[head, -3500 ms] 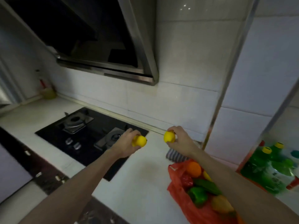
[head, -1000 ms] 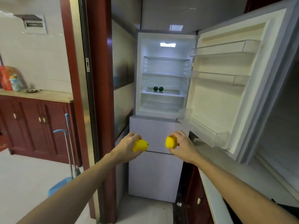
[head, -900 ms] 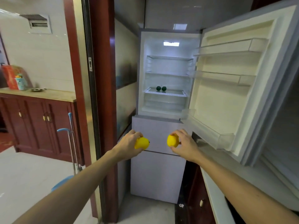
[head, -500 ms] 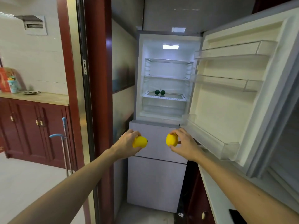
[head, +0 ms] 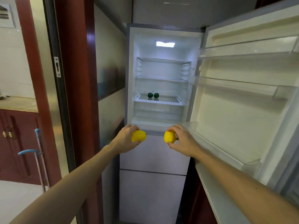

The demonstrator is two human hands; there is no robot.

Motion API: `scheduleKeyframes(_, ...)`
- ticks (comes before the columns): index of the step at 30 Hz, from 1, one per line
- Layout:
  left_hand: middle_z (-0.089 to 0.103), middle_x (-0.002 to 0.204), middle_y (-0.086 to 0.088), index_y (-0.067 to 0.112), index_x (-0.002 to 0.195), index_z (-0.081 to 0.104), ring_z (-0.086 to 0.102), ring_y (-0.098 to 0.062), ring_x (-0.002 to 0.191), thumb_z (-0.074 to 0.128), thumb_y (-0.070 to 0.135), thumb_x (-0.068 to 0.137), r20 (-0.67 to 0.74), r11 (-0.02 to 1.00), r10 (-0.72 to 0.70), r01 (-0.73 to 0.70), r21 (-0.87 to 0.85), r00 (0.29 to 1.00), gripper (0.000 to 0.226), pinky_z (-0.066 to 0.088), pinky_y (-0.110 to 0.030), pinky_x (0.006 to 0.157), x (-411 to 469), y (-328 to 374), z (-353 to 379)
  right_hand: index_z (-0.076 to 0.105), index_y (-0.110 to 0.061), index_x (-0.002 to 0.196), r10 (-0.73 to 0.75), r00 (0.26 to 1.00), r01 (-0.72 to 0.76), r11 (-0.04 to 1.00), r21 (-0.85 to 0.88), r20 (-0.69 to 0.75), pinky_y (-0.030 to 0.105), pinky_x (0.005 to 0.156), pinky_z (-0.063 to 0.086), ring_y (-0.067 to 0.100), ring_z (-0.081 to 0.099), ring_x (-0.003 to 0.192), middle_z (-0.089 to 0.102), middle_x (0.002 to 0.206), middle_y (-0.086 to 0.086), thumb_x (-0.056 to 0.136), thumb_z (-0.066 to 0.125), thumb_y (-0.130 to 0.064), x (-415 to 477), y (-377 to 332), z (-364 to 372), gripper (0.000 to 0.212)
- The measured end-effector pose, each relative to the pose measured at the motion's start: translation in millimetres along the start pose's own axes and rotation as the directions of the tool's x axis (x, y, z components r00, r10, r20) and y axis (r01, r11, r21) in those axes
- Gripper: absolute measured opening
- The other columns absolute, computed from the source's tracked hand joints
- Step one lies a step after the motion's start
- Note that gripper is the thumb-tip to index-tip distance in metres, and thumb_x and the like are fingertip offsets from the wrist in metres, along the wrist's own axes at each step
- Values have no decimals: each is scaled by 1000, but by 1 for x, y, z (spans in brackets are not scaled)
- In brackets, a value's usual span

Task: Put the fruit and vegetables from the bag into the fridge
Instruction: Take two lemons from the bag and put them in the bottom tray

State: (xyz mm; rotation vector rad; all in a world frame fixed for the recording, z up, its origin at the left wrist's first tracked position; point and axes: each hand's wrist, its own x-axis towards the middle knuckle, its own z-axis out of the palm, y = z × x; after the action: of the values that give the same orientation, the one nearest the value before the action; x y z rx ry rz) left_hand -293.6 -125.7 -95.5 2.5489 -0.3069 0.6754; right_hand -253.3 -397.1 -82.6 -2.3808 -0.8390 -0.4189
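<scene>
My left hand (head: 125, 139) grips a yellow lemon (head: 138, 135). My right hand (head: 182, 139) grips a second yellow lemon (head: 169, 136). Both are held out in front of the fridge (head: 161, 75), just below the open upper compartment. Its door (head: 246, 97) is swung open to the right. Two dark green round fruits (head: 153, 95) sit on the lowest glass shelf, above a clear drawer (head: 159, 109). The upper shelves are bare. The bag is out of view.
A dark red door frame (head: 72, 78) stands close on the left. Beyond it are red cabinets (head: 14, 143) and a blue-handled mop (head: 38, 156). A white countertop edge (head: 215, 196) runs along the lower right under the fridge door.
I have moved closer to the fridge, which now looms larger. Both hands still carry the lemons and now sit level with the bottom edge of the open compartment.
</scene>
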Motion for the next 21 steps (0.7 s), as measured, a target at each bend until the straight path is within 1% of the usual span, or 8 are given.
scheduleKeyframes(2,52,101,-6,11,115,59,53,-22,87,78,29,75,-25,1000,12,-12,-15,1000,48,41,-29,76,18,-16,6,55,-27,112,10,1000,-10,1000,-18,3,41,89,52,18,52,104,48,114,-5,71,77,-20,16,8,6,47)
scheduleKeyframes(4,55,103,-9,12,115,60,54,-22,86,78,32,75,-25,1000,13,-13,-20,1000,48,45,-32,77,35,-31,11,56,-27,112,17,1000,-17,999,-30,-4,41,89,52,17,52,103,48,113,-5,70,77,-20,30,17,11,47)
scheduleKeyframes(10,55,104,-7,14,117,59,55,-23,91,77,35,75,0,999,12,-12,-33,1000,50,48,-36,79,74,-60,21,57,-24,114,46,998,-48,997,-56,-37,39,87,52,17,53,100,49,113,-2,72,78,-19,64,37,17,48)
scheduleKeyframes(13,50,101,-1,15,118,58,54,-21,92,77,34,75,6,999,11,-11,-35,1000,51,42,-30,76,90,-70,27,56,-25,116,55,997,-58,996,-65,-48,38,87,53,17,53,101,49,113,-2,73,78,-20,80,45,18,49)
scheduleKeyframes(15,49,103,1,16,120,57,52,-18,93,76,35,75,11,999,14,-13,-45,1000,52,41,-28,77,99,-75,32,55,-26,116,57,997,-60,996,-66,-52,36,86,54,16,52,102,48,115,-3,74,79,-21,90,50,19,49)
scheduleKeyframes(18,52,107,-2,16,120,57,51,-17,93,76,37,76,11,999,24,-23,-43,1000,52,41,-28,77,114,-82,39,54,-26,116,53,997,-56,996,-65,-57,35,86,53,16,52,103,48,117,-3,75,78,-20,105,60,22,48)
scheduleKeyframes(21,53,108,-4,16,120,57,54,-20,93,75,36,76,12,999,23,-22,-30,1000,51,44,-29,77,132,-90,44,53,-28,117,54,997,-58,996,-68,-63,34,89,52,15,51,105,48,117,-4,75,79,-22,124,75,25,49)
